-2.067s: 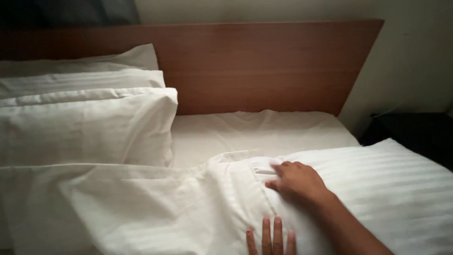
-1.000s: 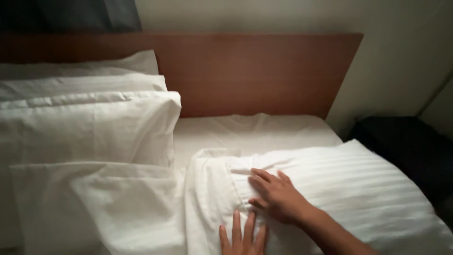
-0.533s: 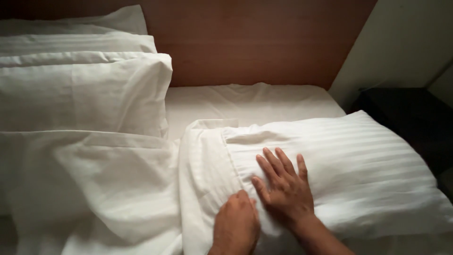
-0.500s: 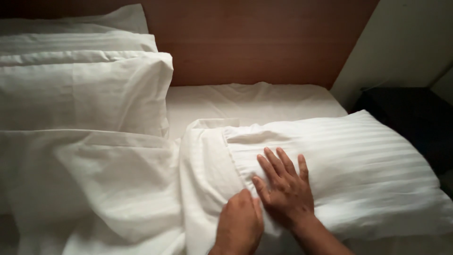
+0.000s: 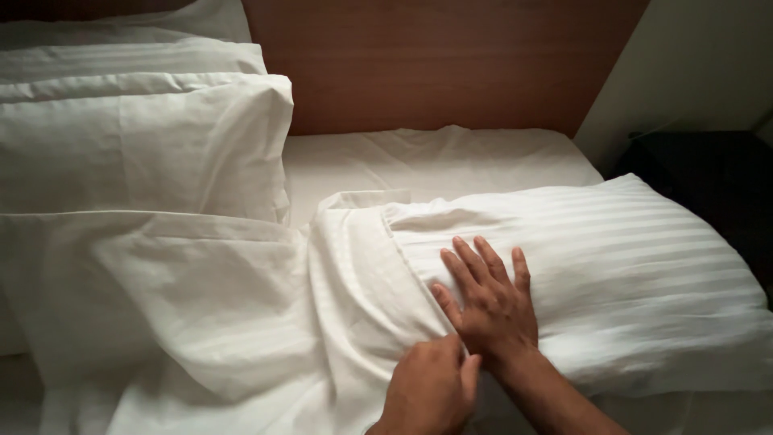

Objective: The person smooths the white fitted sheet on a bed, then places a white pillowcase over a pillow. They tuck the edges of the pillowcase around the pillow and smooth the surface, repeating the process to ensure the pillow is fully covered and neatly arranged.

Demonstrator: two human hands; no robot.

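On a bed seen from above, a plump white pillow in a faintly striped cotton case (image 5: 612, 274) is laid across the right half of the mattress, with its open end turned toward the middle. The right hand (image 5: 487, 302) is spread flat on the pillow near that open end, palm down, fingers (image 5: 475, 262) extended and slightly fanned, pointing toward the headboard; nothing is gripped by it, and the pillow is only pressed. Its forearm is seen running down to the lower right edge of the view. The left hand (image 5: 431, 391) is placed just beside the right wrist, touching it, knuckles up, with the fingers curled under and closed on the loose flap of the pillowcase (image 5: 362, 274), which is bunched in folds at the pillow's open end. Whether the fabric is pinched or merely tucked by the hidden fingertips cannot be told.

To the left, a crumpled white bed sheet (image 5: 185, 306) is spread over the mattress, touching the flap. Behind it, a stack of white pillows (image 5: 145, 137) is leaned against a brown wooden headboard (image 5: 435, 64). A white fitted sheet (image 5: 435, 161) is shown bare between headboard and striped pillow. A dark piece of furniture (image 5: 708, 185) is stood beside the bed at right
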